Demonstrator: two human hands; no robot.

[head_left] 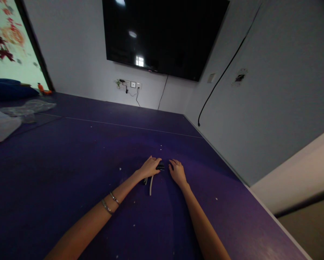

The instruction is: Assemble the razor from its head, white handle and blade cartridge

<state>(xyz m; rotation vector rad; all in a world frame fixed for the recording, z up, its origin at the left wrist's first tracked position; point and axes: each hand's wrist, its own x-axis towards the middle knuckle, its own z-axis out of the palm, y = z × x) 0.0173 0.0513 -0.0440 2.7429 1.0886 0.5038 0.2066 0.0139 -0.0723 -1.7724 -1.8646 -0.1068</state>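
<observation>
There are one left hand (150,167) and one right hand (178,173), two in total. I count two bracelets (114,198), one pale strip (150,186), one television (162,34) and one thick black cable (230,62). The dark pieces (161,167) are partly covered, so I cannot tell their number.

The left hand (150,167) partly hides a dark object (161,167); the top edge crops the television (164,34).

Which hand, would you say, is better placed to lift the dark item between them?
Probably the left hand: it appears to hold the dark item, while the right hand sits apart from it.
</observation>
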